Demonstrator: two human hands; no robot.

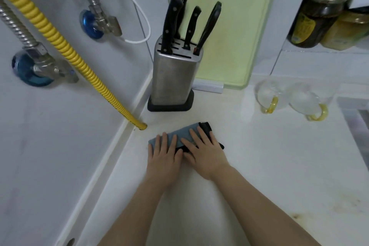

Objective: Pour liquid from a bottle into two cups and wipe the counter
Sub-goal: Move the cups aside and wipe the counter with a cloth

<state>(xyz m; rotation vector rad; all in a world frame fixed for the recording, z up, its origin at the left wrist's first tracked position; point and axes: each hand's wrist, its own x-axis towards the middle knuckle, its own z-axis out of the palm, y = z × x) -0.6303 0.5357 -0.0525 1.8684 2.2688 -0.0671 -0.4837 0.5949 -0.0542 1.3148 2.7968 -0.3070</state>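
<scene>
Both forearms come in from the bottom edge over a pale counter (269, 166), which has a few brownish stains at the near right. Left hand (163, 155) & right hand (205, 153) lie flat side by side, fingers straight, pressing down on a folded blue-grey cloth (179, 136) w/ a black edge showing at its right end. Nothing is gripped by either hand.

Just left of the cloth, a yellow hose (52, 32) runs down the white wall and meets the counter at the corner seam. Beyond the cloth stands a steel knife block (171, 80) on a black base, black handles sticking up. Behind it a pale green board (229, 32) leans upright against the back wall.

Two clear cups (293, 98) w/ yellow handles sit close together to the right of the board, well apart from the cloth. Can't tell if they hold liquid.

Far left wall: two blue-knobbed valves (32, 70), metal pipes, white cable. Far right: jars (315, 16) on a shelf.
</scene>
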